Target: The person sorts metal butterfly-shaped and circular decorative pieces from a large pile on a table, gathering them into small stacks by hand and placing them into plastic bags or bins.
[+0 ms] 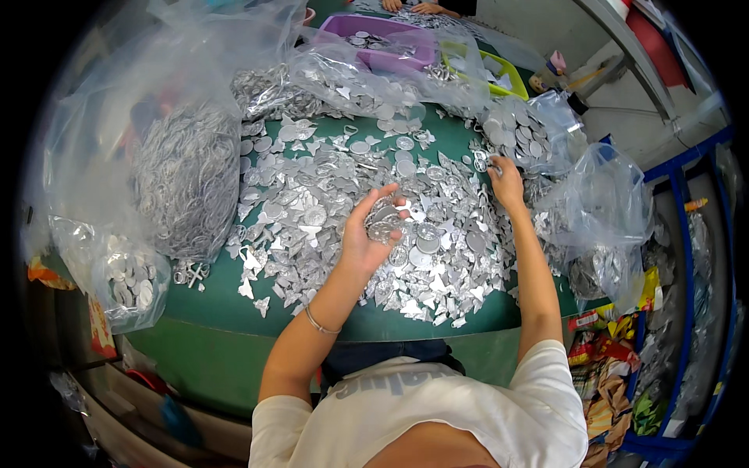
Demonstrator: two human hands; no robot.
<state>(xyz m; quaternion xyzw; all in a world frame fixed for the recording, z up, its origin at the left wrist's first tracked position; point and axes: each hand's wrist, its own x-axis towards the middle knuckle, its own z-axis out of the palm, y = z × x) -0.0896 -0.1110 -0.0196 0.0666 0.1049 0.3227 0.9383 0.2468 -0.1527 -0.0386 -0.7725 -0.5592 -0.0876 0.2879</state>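
Note:
Over the middle of a wide heap of small silver metal pieces [312, 234], my left hand [360, 248] is turned palm up. Its fingers curl around several round openwork silver pendants [382, 225]. At the heap's right far edge, my right hand [507, 186] has thumb and fingertips pinched together on a small silver metal piece, mostly covered by the fingers. Just beyond those fingertips lie ring-shaped silver pieces [480, 160]. Flat discs [427, 238] and butterfly-like shapes are mixed through the heap, right beside my left hand.
A big clear bag of silver chains [187, 179] stands left, above a bag of discs [133, 281]. More bags [519, 132] line the right. Behind are a purple bin [331, 27] and a lime-green bin [515, 82]. Another person's hands [425, 8] work at the far end.

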